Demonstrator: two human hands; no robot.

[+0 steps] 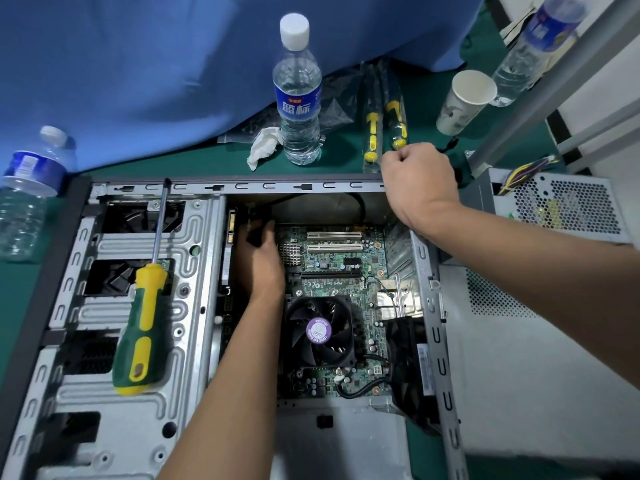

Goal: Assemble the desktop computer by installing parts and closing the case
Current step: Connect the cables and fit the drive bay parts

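Observation:
An open desktop case [242,186] lies flat on a green mat. Inside it sit a green motherboard [332,261] and a black CPU fan [318,332]. My left hand [259,261] reaches deep into the case left of the motherboard, and its fingers hold a black connector [258,230] near the drive cage. My right hand [420,178] is curled into a fist over the case's far right corner, beside the packaged screwdrivers; what it grips is hidden. A green and yellow screwdriver [145,323] lies on the metal drive cage [114,265].
A power supply [561,206] with coloured wires sits at the right. Behind the case stand a water bottle [298,95], a crumpled tissue [263,145], two packaged screwdrivers [384,112] and a paper cup [464,102]. Another bottle [27,188] lies at the left. Blue cloth covers the back.

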